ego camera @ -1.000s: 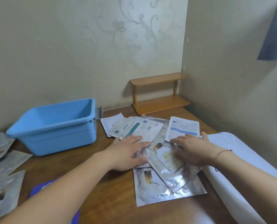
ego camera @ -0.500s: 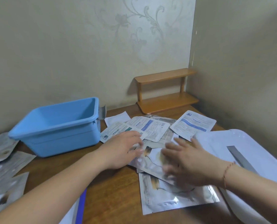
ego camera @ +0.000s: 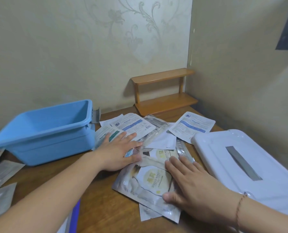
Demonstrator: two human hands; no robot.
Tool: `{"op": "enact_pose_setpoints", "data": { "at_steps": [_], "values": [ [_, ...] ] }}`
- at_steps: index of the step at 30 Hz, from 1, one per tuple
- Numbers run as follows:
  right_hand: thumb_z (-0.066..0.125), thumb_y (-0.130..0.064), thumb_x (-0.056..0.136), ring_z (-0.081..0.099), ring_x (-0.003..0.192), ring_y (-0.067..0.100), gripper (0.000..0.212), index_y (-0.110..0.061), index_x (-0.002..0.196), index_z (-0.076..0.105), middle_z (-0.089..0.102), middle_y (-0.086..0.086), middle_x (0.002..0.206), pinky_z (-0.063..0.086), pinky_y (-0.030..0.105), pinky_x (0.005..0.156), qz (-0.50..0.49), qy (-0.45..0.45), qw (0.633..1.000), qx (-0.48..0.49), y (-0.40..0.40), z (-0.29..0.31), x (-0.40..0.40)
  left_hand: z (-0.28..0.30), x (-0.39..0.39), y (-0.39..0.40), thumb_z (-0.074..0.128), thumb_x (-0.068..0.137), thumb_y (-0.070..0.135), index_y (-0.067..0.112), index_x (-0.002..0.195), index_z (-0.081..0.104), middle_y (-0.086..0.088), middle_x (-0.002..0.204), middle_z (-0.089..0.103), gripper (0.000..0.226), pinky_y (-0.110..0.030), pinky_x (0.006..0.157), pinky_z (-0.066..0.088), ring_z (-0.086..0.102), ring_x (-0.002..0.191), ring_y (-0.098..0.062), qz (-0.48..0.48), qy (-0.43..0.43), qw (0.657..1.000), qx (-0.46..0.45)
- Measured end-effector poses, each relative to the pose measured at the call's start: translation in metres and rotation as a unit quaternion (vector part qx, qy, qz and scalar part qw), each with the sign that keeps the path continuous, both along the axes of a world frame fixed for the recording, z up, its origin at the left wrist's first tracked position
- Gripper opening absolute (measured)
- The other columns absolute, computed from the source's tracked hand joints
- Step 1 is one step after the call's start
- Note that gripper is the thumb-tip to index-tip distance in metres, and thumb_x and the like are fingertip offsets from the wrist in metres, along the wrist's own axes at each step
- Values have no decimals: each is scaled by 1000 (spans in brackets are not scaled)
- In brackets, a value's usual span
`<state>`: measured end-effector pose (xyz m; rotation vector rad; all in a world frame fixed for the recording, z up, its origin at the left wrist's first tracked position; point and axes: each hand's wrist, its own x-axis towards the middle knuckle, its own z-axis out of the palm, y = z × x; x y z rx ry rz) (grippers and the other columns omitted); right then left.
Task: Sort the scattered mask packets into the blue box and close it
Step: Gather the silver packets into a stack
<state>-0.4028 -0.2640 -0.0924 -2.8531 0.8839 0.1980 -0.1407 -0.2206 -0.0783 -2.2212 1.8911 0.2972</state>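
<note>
1. We judge the task barely begun: the blue box (ego camera: 44,130) stands open, and as far as we can see into it, it holds no packets.
2. The mask packets (ego camera: 150,180) lie in a loose overlapping heap on the surface (ego camera: 98,199) to the right of the blue box, and a few more silver ones (ego camera: 0,187) lie to its left, near the frame's edge.
3. The white lid (ego camera: 250,167) lies well right of the blue box, beyond the heap, so closing is also left to do.
4. Our left hand (ego camera: 118,152) presses flat on the packets just right of the blue box, fingers spread, grasping nothing.
5. Our right hand (ego camera: 190,184) rests flat on the large silver packet further right, fingers straight, thumb at its lower edge, gripping nothing.
6. Against the frame 0.5 s ago, our right hand has slid nearer to us and uncovered the yellow-labelled packets, while our left hand has hardly shifted.
</note>
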Motion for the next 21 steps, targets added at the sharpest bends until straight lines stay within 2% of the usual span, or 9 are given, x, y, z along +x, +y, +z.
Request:
{"op": "enact_pose_setpoints", "data": {
  "at_steps": [2, 3, 5, 6, 11, 13, 16, 19, 21],
  "values": [
    [13, -83, 81, -2, 150, 23, 93, -27, 155, 4, -1, -1, 163, 6, 39, 119, 12, -31, 999, -18, 5, -3, -4, 1, 5, 2, 21, 81, 83, 51, 152, 8, 18, 163, -15, 79, -60, 118, -11, -17, 151, -16, 21, -4, 1000, 12],
    [14, -83, 82, 19, 148, 26, 92, -25, 153, 23, 19, 2, 161, 22, 42, 115, 26, -44, 998, -46, 8, -5, -7, 1, 7, 2, 22, 77, 86, 52, 152, 6, 18, 163, -17, 84, -60, 118, -11, -18, 151, -17, 29, -2, 999, 21],
    [16, -84, 83, 59, 123, 24, 89, -25, 133, 58, 60, 2, 135, 50, 38, 94, 13, -38, 997, -61, 12, -17, -14, 1, 8, 2, 32, 72, 90, 51, 152, 3, 18, 162, -21, 93, -60, 118, -10, -21, 150, -17, 37, 16, 998, 37],
    [15, -84, 83, 62, 118, 23, 87, -25, 129, 60, 65, 1, 127, 49, 36, 95, 15, -52, 997, -62, 15, -25, -19, 1, 7, 2, 38, 71, 91, 50, 153, 4, 18, 161, -21, 98, -58, 119, -10, -23, 149, -15, 36, 37, 998, 32],
    [14, -62, 94, -3, 149, 16, 63, -29, 136, 47, 53, -3, 137, 1, 35, 113, 56, -72, 990, -108, 28, -55, -34, 0, -19, -3, 39, 81, 83, 54, 151, 0, 21, 161, -19, 85, -53, 120, -10, -24, 148, -10, 0, 88, 996, -33],
    [13, -65, 93, 4, 149, 13, 64, -30, 133, 49, 54, -7, 131, 4, 36, 116, 59, -108, 985, -119, 25, -49, -35, -9, -27, -4, 34, 84, 81, 57, 150, -4, 18, 159, -28, 80, -59, 117, -11, -30, 146, -19, 15, 51, 999, 4],
    [10, -71, 92, 56, 125, 19, 69, -34, 124, 59, 65, -11, 117, 45, 42, 99, 48, -126, 984, -120, 11, -8, -24, -20, -33, 4, 33, 85, 82, 67, 142, -10, 18, 155, -36, 73, -63, 114, -15, -39, 142, -24, 35, 66, 997, 30],
    [-10, -78, 75, 18, 147, 18, 91, -36, 145, 30, 30, -13, 154, 24, 42, 116, 34, -77, 995, -51, -23, 20, 4, -19, -36, 13, 33, 82, 85, 74, 135, -13, 21, 154, -38, 72, -64, 113, -17, -43, 139, -24, 10, 74, 996, 39],
    [-24, -83, 58, 5, 150, 15, 111, -35, 142, 30, 25, -15, 156, 13, 48, 116, 39, -24, 998, -37, -47, 16, 23, -16, -36, 18, 35, 78, 88, 74, 133, -18, 20, 152, -41, 78, -64, 113, -17, -45, 137, -23, -4, 67, 996, 56]
  ]
}}
